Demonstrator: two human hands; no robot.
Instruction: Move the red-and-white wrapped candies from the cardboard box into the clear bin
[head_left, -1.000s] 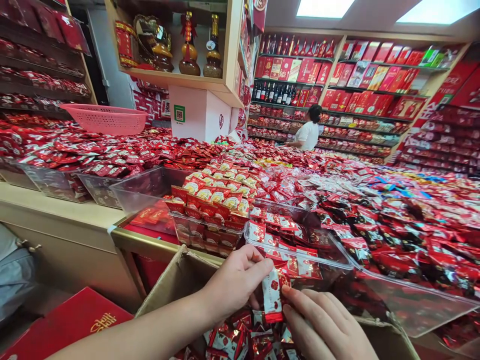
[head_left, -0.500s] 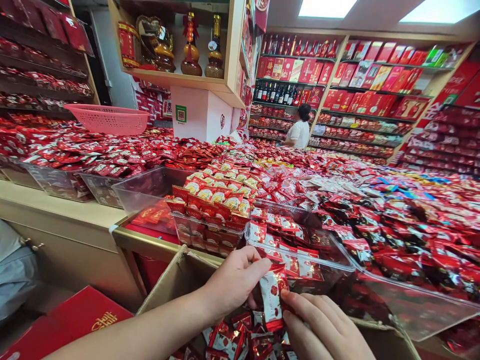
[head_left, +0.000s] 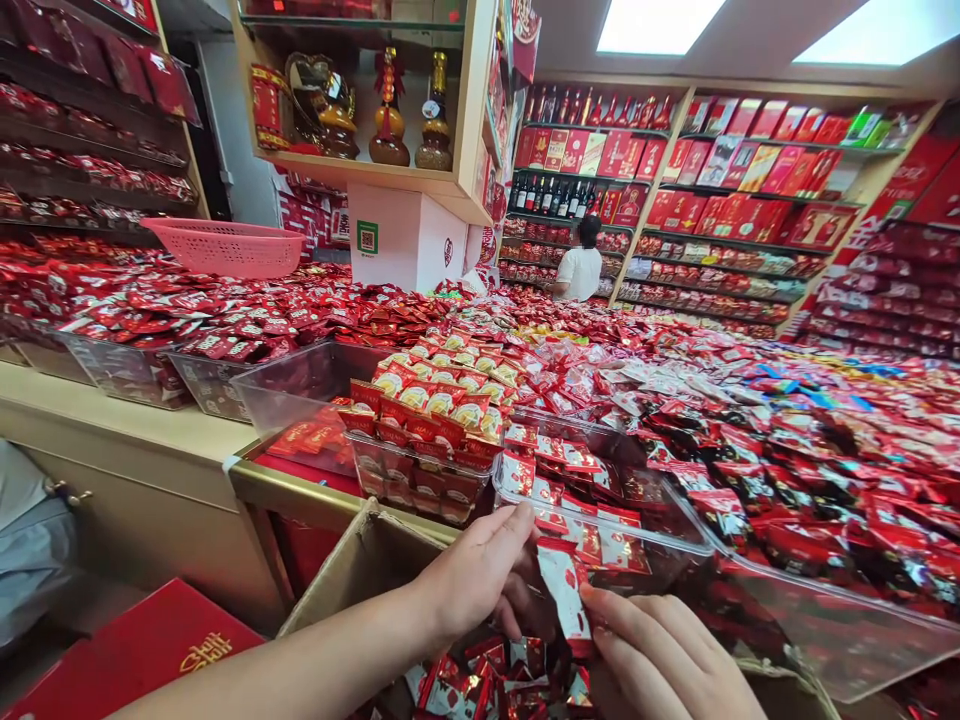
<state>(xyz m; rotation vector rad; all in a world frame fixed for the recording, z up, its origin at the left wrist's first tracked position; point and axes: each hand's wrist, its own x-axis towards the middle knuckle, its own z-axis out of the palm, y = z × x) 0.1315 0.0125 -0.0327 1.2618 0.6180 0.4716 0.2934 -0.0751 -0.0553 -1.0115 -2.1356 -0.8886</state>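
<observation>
The person's right hand (head_left: 667,650) is pinching the lower right side of a white-and-red candy packet (head_left: 562,590) between thumb and fingers. The packet is tilting, with its upper end leaning toward the left hand (head_left: 480,570). That hand is resting just beside the packet's top corner, its thumb lying close along the forefinger and its other fingers curling beneath (whether they are touching the wrapper, I cannot tell). The packet is hanging over an open cardboard box (head_left: 330,580), where similar loose packets (head_left: 469,690) are lying in a jumble below both hands.

Just beyond the hands, a clear plastic bin (head_left: 667,541) is holding more white-and-red packets in rows. To its left, red-and-yellow packets (head_left: 442,395) are standing in stacked tiers, and farther left a pink perforated basket (head_left: 232,250) is sitting on a wide spread of red packets (head_left: 135,305). A red box (head_left: 157,640) with gold lettering is lying at the lower left. Above the counter, gourd-shaped bottles (head_left: 388,120) are standing in a wooden cabinet (head_left: 375,172), and in the background a person in a white top (head_left: 579,270) is standing before the stocked shelves (head_left: 660,190)
</observation>
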